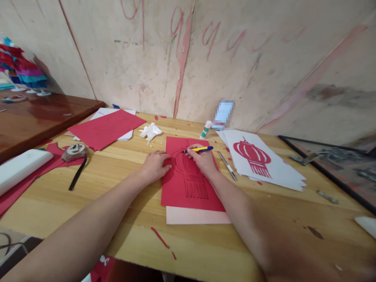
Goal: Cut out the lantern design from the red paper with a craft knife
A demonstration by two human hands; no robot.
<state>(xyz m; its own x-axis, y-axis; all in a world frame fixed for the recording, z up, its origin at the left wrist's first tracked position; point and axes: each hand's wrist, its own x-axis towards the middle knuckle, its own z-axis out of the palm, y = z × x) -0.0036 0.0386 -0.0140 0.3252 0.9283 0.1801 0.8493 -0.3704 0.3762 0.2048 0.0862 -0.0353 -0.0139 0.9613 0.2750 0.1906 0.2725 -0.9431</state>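
matt paper sheet (173, 192), smooth plastic pen (202, 149), grained wooden table (135, 223), rough wall (117, 70)

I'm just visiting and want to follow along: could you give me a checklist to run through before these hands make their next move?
1. Pen gripped in the right hand: ok.
2. Left hand at the left edge of the red sheet: ok.
3. Pen tip touching the red sheet: cannot tell; it is too small here.
4. Red sheet lined up with the pale sheet beneath: not ok; the pale one sticks out at the near edge.
5. Utility knife lying off the red sheet: ok, to its right.
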